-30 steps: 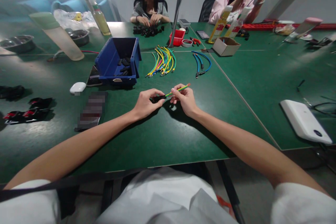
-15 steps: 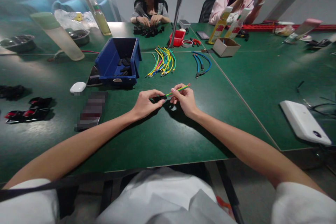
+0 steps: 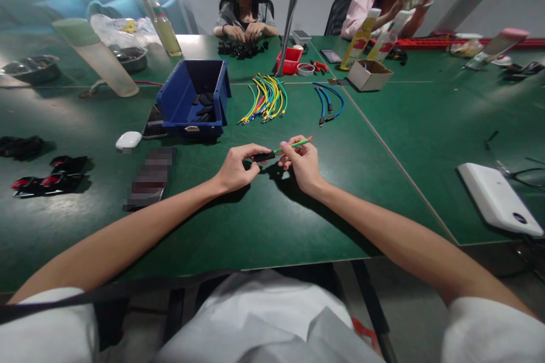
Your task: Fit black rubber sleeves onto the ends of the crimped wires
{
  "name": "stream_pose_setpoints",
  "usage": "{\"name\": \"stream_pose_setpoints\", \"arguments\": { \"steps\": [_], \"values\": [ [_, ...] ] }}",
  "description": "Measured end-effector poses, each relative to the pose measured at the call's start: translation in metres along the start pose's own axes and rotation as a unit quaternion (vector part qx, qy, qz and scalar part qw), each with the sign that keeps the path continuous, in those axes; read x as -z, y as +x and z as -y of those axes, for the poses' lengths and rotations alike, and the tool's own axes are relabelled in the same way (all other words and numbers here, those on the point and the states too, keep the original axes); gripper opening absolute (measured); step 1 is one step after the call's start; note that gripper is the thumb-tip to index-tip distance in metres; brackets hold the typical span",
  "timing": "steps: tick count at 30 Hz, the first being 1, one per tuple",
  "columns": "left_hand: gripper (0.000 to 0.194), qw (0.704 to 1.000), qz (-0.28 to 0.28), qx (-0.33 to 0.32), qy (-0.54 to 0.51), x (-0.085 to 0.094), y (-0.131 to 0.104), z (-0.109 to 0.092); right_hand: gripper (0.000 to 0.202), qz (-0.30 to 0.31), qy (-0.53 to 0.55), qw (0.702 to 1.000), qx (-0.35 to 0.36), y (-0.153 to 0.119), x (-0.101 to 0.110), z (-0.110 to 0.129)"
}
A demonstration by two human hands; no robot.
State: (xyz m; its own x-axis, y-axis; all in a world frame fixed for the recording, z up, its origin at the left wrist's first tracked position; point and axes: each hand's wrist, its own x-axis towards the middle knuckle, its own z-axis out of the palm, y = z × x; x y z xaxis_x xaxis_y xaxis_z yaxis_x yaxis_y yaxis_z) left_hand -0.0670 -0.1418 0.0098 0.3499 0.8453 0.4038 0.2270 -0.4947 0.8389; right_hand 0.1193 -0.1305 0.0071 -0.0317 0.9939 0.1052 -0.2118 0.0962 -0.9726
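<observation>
- The left hand point(image 3: 234, 169) is partly spread: its index finger lies along the top of a short black tubular sleeve point(image 3: 264, 156), while the thumb tip sits lower, and I cannot tell whether the thumb presses on the sleeve.
- The right hand point(image 3: 305, 167) pinches a thin yellow-and-green striped wire point(image 3: 300, 143) between thumb and index finger; its other fingers curl loosely beneath.
- The wire slants up to the right, one end at the black sleeve and the other, a bare coppery tip, projecting past the right hand.
- Sleeve and wire are held just above the green-topped bench point(image 3: 272, 227), on the near side of a loose bundle of yellow, green and other coloured wires point(image 3: 268, 99).
- To the left of that bundle stands an open blue plastic bin point(image 3: 193, 130) with black pieces inside; to its right lie a few curved blue cables point(image 3: 322, 105).
- Compared with half a second ago, the left thumb has drawn back and down, so more of the sleeve shows.
- The right hand keeps the same pinch on the wire.
- The bundle, bin and blue cables keep their places on the bench.
</observation>
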Motion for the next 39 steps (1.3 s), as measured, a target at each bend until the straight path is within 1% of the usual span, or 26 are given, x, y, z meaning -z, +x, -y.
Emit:
{"name": "stream_pose_setpoints", "arguments": {
  "steps": [4, 25, 30, 39],
  "values": [
    [0.050, 1.000, 0.005, 0.003, -0.010, 0.0009, 0.0001, 0.0014, 0.044, -0.008, -0.005, 1.000, 0.006, 0.0001, 0.0002, -0.0003],
    [0.051, 1.000, 0.006, -0.019, 0.016, 0.0016, 0.0007, -0.0002, 0.043, -0.027, -0.009, 1.000, -0.003, 0.0005, -0.0010, 0.0020],
    [0.051, 0.999, 0.005, -0.033, 0.032, 0.0024, 0.0015, -0.0028, 0.041, -0.028, -0.005, 1.000, -0.003, -0.0004, -0.0014, 0.0025],
    [0.052, 0.999, 0.000, -0.030, 0.025, 0.0008, 0.0013, -0.0020, 0.042, -0.031, -0.009, 0.999, 0.002, -0.0003, -0.0013, 0.0023]
  ]
}}
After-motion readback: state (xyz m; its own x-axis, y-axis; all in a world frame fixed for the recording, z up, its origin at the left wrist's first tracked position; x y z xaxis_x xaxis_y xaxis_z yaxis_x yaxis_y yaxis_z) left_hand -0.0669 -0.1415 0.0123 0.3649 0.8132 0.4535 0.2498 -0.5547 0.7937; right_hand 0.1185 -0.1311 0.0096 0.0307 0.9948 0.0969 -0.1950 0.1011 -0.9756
